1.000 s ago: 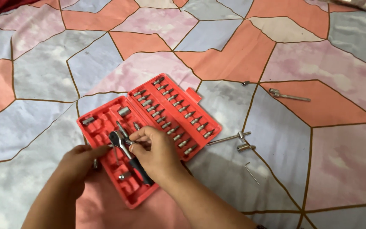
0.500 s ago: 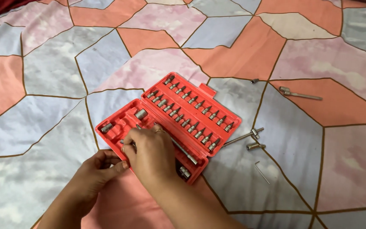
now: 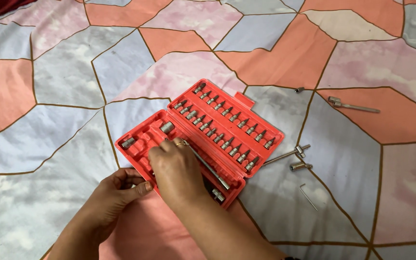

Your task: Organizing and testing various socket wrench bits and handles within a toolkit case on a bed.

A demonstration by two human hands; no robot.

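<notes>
Open red socket case, seemingly flat

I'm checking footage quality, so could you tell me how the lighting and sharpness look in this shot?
Head view: soft, even light, no glare on the red case; faint shadows beneath the right hand and left hand; bits reasonably sharp; slight softness at the frame's edges.

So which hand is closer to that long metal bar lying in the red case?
Right. The right hand rests on the red case with fingers beside the extension bar; the left hand grips the case's near-left edge, farther away.

Soft even light, sharp focus
</notes>
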